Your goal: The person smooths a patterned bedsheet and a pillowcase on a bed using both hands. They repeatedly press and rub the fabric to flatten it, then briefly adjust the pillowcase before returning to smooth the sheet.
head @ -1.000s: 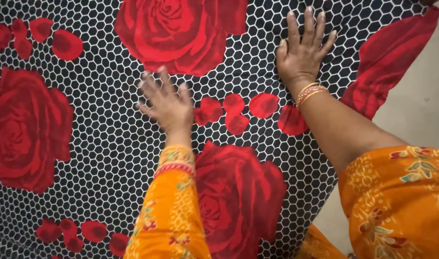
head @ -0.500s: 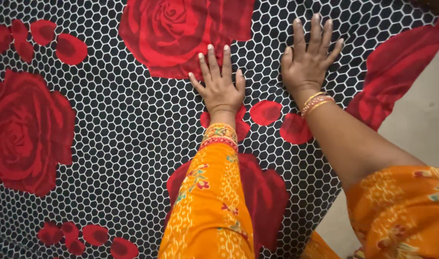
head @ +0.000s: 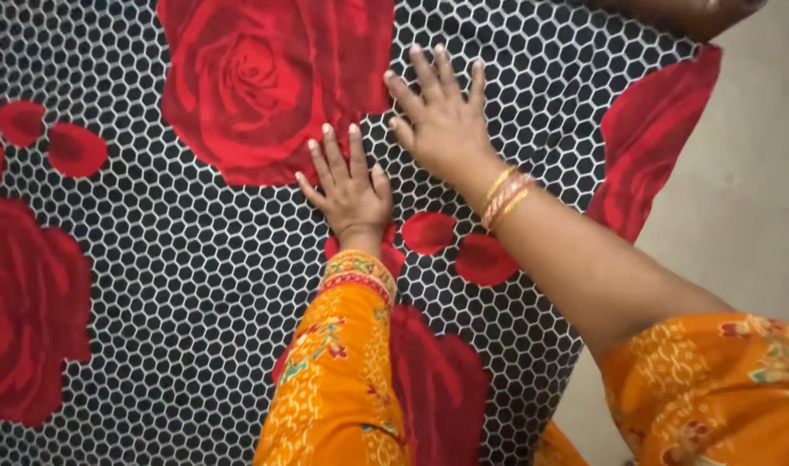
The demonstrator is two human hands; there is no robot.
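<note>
A large cloth (head: 196, 285) lies spread flat and fills most of the view. It is black with a fine white honeycomb net, printed with big red roses and loose red petals. One big rose (head: 256, 86) sits near the cloth's top edge, and it serves as the landmark here. Just below and right of that rose, the left hand (head: 349, 190) lies palm down on the cloth, fingers spread, its grip wide and holding nothing. The right hand (head: 442, 121) presses flat beside the rose's right edge, fingers fanned, grip also wide and empty, thumb close to the left fingertips. Gold and red bangles (head: 506, 194) circle the right wrist. Both sleeves are orange with a floral print. Far right of the rose, past the cloth's red border, pale floor (head: 748, 190) shows.
</note>
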